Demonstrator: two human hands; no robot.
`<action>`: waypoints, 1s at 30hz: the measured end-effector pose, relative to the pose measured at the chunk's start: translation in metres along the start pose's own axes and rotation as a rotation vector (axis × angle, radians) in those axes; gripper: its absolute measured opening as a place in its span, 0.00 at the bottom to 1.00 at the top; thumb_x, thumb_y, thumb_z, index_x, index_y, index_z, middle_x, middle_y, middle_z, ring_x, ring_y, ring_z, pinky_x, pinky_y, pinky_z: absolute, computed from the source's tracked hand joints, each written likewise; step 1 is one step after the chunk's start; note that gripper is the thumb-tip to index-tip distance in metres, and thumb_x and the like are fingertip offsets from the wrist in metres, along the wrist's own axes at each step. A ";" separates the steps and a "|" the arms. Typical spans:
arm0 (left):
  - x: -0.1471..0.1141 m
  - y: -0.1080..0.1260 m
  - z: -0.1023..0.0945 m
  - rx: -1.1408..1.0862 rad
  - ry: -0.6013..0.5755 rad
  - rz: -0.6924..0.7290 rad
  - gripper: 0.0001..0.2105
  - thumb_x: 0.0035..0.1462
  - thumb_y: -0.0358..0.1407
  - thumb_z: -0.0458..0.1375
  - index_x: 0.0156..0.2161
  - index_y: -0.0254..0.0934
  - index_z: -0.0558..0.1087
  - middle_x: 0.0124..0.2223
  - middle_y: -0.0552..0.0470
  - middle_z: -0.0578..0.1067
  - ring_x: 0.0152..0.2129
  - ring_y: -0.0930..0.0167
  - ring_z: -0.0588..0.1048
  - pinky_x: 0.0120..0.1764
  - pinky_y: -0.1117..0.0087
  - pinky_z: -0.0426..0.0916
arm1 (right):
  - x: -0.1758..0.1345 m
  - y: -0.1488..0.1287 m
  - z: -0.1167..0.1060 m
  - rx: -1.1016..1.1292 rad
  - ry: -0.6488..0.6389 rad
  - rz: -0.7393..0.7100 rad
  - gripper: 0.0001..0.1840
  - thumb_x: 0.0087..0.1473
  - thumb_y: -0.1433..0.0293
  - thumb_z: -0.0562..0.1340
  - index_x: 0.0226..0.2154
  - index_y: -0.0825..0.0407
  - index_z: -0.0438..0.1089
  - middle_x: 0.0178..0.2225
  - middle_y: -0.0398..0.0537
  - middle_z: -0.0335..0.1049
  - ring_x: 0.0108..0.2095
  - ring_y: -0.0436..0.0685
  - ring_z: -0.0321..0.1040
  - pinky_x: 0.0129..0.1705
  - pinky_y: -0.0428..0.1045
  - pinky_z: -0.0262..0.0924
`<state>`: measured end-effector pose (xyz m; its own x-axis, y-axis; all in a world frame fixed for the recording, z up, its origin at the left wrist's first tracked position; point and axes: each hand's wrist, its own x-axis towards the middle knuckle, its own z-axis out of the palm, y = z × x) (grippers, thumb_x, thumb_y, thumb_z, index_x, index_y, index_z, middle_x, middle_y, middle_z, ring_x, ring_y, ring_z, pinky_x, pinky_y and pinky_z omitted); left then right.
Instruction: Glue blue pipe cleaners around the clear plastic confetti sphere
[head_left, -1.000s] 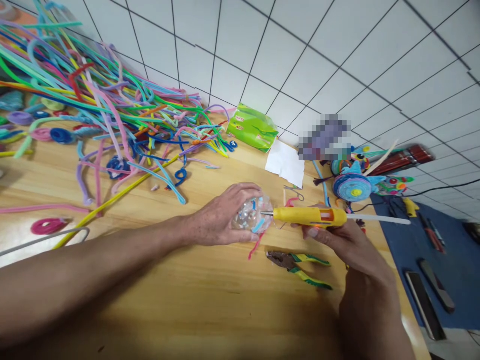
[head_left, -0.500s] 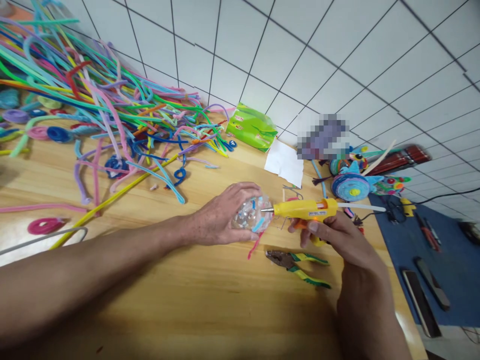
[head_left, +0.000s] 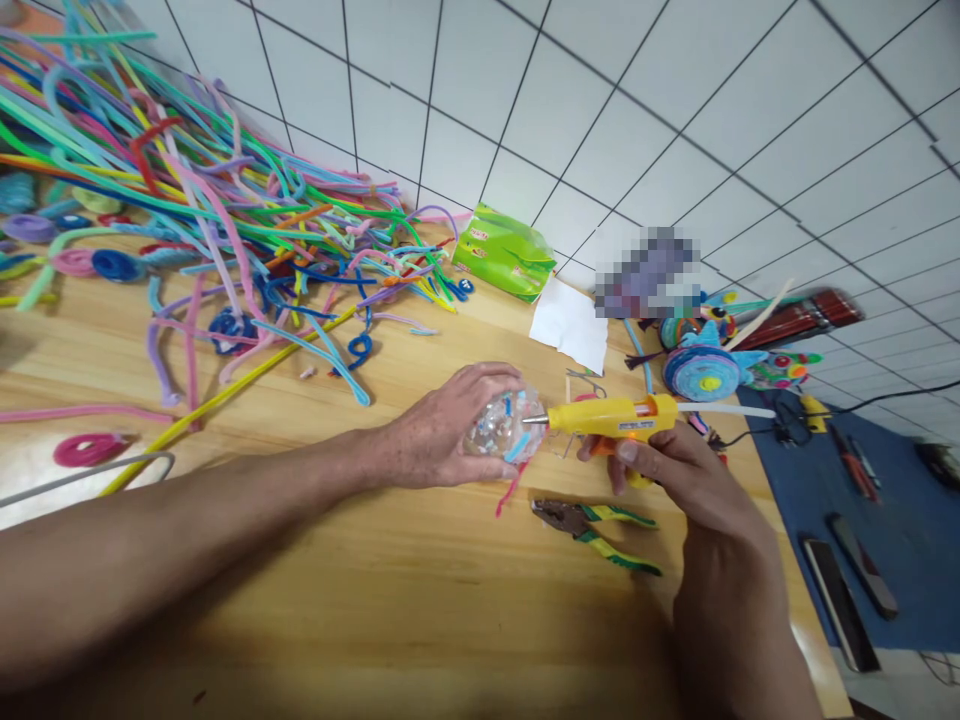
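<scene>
The left hand (head_left: 450, 430) gripped a clear piece (head_left: 496, 428); the right hand (head_left: 686, 475), grasping a glue gun (head_left: 604, 418), had rolled it slightly, nozzle (head_left: 535, 420) still at the piece, so gluing apparently continued.

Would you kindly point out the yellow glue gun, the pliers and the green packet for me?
Yellow glue gun (head_left: 602, 418): head view, on the middle of its yellow barrel.
Pliers (head_left: 574, 519): head view, on the dark metal head near the handles.
Green packet (head_left: 504, 254): head view, on the middle of its printed face.

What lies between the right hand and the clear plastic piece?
In the head view, the front of the yellow glue gun and its metal nozzle.
</scene>
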<state>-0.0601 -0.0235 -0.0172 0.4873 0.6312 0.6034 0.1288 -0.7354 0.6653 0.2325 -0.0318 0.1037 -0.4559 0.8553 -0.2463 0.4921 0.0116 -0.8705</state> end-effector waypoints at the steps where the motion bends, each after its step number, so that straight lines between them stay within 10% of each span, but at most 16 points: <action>1: 0.000 0.000 0.000 -0.001 0.001 0.003 0.39 0.58 0.46 0.71 0.69 0.46 0.57 0.65 0.37 0.70 0.65 0.50 0.69 0.63 0.39 0.70 | 0.000 0.000 0.000 -0.003 0.013 -0.008 0.29 0.59 0.45 0.69 0.21 0.51 0.76 0.29 0.51 0.81 0.23 0.53 0.70 0.29 0.48 0.66; 30: 0.002 0.002 -0.003 0.047 -0.010 0.023 0.39 0.60 0.45 0.71 0.69 0.46 0.56 0.63 0.37 0.70 0.64 0.51 0.70 0.62 0.40 0.72 | 0.003 0.003 0.004 0.026 0.063 0.044 0.31 0.53 0.40 0.71 0.24 0.51 0.74 0.20 0.44 0.68 0.21 0.51 0.64 0.24 0.47 0.64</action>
<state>-0.0615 -0.0226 -0.0133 0.4992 0.6117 0.6138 0.1575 -0.7606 0.6299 0.2297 -0.0315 0.0982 -0.3864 0.8855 -0.2582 0.4905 -0.0398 -0.8705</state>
